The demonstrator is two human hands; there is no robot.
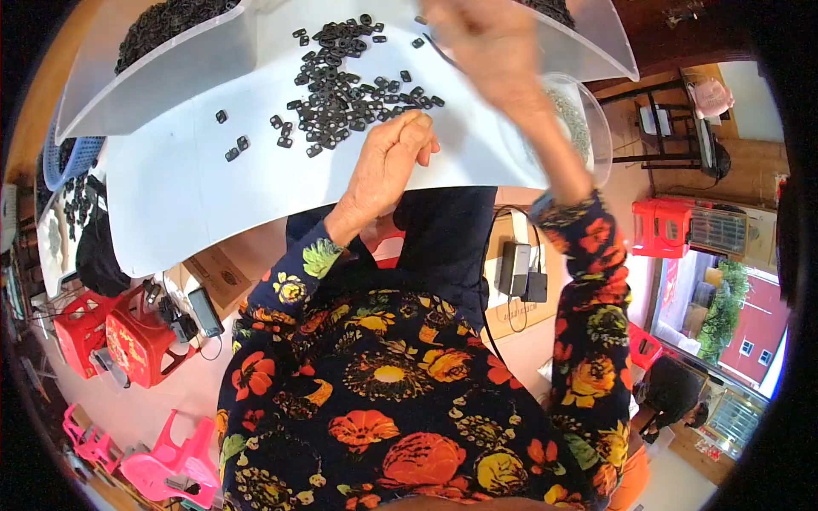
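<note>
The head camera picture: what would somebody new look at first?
Probably the bright flowered shirt, filling the lower middle. Next, the pile of small black pieces on the white table at the top, with the left hand below it. The pink chair at lower left stands out too.

1. Your surface point(162, 204): white, near edge facing you.
2. Far half, centre: loose heap of small black parts point(328, 106).
3. Left of that heap you've got a few strays point(242, 143), lying apart.
4. Far corners: translucent left bin point(187, 85) and right bin point(588, 44), both holding black pieces.
5. Your right: round clear tub point(604, 128), tiny greyish bits inside.
</note>
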